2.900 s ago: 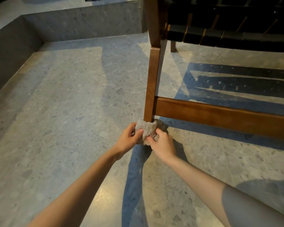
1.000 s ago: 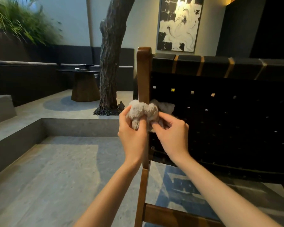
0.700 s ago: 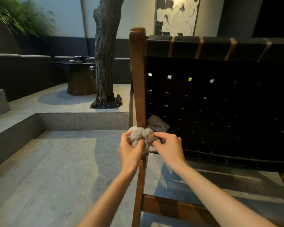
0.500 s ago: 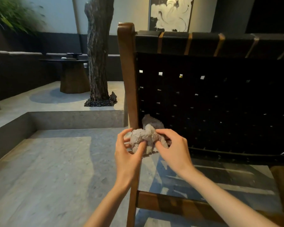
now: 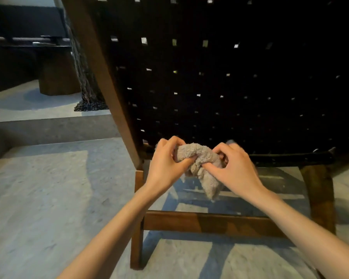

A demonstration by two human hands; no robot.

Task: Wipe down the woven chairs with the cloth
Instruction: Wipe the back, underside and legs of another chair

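A woven chair with a black strap back (image 5: 220, 81) and a brown wooden frame (image 5: 101, 63) fills the view from behind. A bunched beige cloth (image 5: 199, 164) sits in front of the lower edge of the woven back, just right of the left post. My left hand (image 5: 165, 166) grips its left end with curled fingers. My right hand (image 5: 234, 168) pinches its right part, and a tail of cloth hangs down between them. Whether the cloth touches the chair I cannot tell.
A lower wooden crossbar (image 5: 210, 222) joins the left rear leg (image 5: 136, 248) to the right leg (image 5: 320, 198). Grey stone floor (image 5: 38, 198) spreads left, bounded by a raised step (image 5: 48, 127). Beyond stand a tree trunk (image 5: 85, 77) and a dark round table (image 5: 56, 77).
Both hands carried the cloth from the foot of the left leg up to the post, then down and right off the post to the bottom of the woven back. The view came closer.
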